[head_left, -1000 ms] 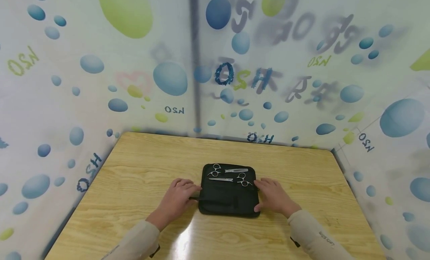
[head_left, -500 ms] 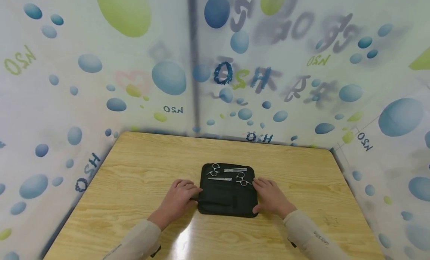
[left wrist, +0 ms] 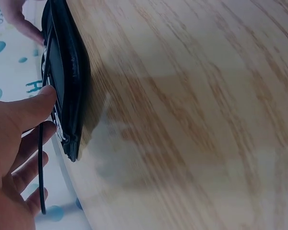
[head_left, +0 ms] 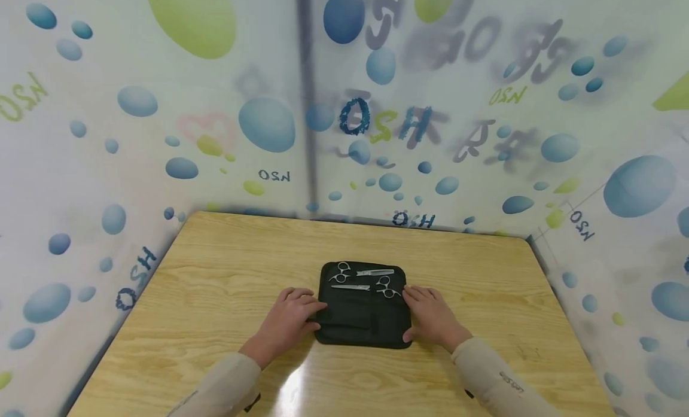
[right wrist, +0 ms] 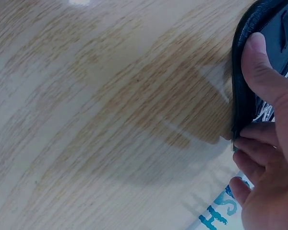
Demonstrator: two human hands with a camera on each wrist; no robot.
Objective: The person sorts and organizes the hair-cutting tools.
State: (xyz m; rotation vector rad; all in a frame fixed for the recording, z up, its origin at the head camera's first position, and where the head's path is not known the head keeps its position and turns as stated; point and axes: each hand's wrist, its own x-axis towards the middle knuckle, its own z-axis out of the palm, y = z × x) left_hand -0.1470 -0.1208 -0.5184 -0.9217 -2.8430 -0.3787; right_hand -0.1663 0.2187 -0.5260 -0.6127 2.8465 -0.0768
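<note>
"Black, flat, round-cornered case [head_left: 344,315]: any room around it?"
"The pale wood-grained counter [head_left: 237,249] stretches left, right and beyond it."
"Where does it lie?"
"Between the left hand [head_left: 287,318] and right hand [head_left: 432,318], fingers loosely spread, touching rather than clasping its side edges; a thin black strap [left wrist: 41,167] passes behind the left thumb."

A yellowish, wood-grained tabletop [head_left: 242,255] carries a flat black leather-like case [head_left: 352,312]; white glare [head_left: 290,390] shows at the case's seven o'clock.
</note>
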